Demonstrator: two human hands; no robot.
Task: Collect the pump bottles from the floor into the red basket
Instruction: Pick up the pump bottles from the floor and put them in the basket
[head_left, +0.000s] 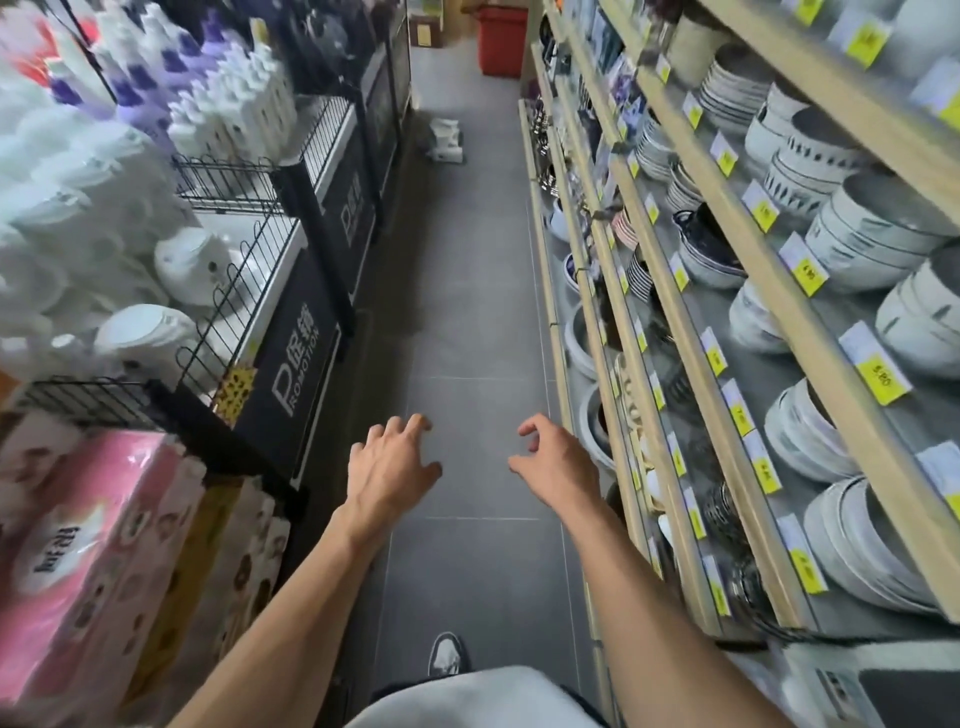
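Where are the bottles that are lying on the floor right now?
In the head view, the white bottles lie far down the aisle, on its left side beside the black display racks, short of the red basket at the end.

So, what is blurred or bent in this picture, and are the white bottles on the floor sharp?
Head view: the cluster of white bottles down the grey tiled floor is small and soft; the white plastic goods at the left edge are smeared; the light wooden shelves curve from the wide lens; the left hand and right hand look fairly sharp.
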